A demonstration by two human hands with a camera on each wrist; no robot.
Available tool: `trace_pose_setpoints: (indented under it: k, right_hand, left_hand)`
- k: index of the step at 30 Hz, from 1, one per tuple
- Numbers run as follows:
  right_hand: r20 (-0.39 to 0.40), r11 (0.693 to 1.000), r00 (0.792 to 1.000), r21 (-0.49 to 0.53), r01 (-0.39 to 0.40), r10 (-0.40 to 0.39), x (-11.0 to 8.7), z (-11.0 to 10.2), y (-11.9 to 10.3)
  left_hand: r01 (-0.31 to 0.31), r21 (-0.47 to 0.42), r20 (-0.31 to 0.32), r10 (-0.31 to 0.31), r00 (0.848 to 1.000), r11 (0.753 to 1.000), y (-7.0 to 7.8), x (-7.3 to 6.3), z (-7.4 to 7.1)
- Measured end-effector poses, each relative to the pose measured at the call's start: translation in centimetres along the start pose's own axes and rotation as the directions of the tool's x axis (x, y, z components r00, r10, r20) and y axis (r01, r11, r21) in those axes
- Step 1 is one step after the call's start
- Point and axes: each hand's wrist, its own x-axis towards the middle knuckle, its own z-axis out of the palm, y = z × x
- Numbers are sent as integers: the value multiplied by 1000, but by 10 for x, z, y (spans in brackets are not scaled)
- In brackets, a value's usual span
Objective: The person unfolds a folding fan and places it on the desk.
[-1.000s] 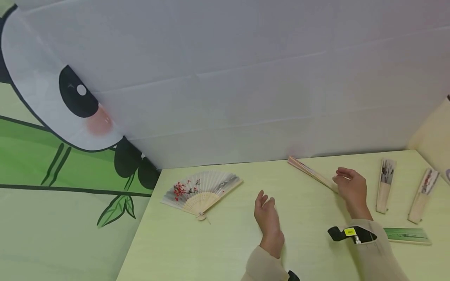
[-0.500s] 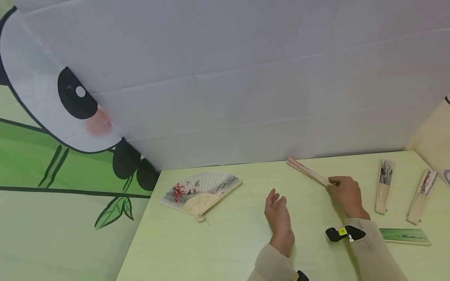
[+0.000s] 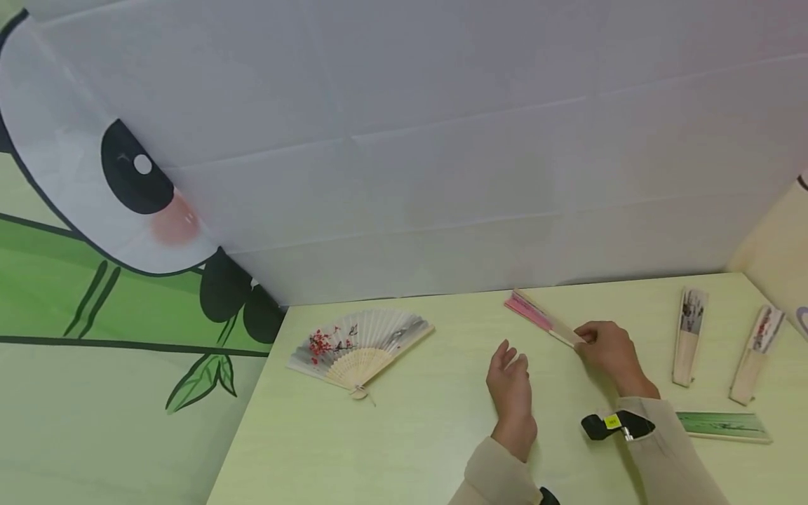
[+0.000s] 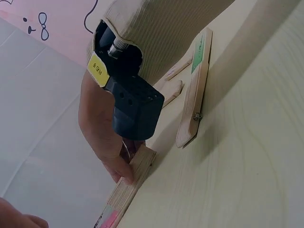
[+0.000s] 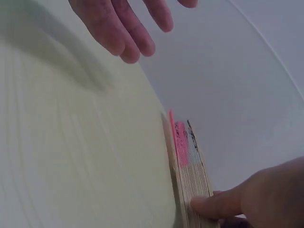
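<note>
Right hand [image 3: 611, 356] pinched folded pink fan [image 3: 541, 319], pointing toward ten o'clock. Left hand [image 3: 511, 394], fingers relaxed, hung at right hand's eight o'clock.

In the head view we get soft, even light on the table [image 3: 353, 449], with a faint shadow beside the right sleeve [image 3: 669, 456] and the wall [image 3: 442, 175] a dull grey. Both wrist views look dimmer and cooler to us; a broad shadow crosses the table in each. We find the pink fan [image 5: 191, 178] slightly soft in the right wrist view.
</note>
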Motion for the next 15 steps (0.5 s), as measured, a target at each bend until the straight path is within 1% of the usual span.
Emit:
trace_pose_setpoints:
  k: [4,9,15]
  right_hand:
    - [16,999,999,24,-28,27,-8,8,-9]
    - [-1,993,997,98,-71,71,-24,18,-26]
    - [-34,983,998,179,-50,57,-44,29,-46]
  left_hand:
    - [-9,0,20,9,1000,1000,-1,0,-3]
    - [-7,-21,52,8,999,1000,-3,3,-9]
    - [-10,-40,85,13,996,999,-5,8,-15]
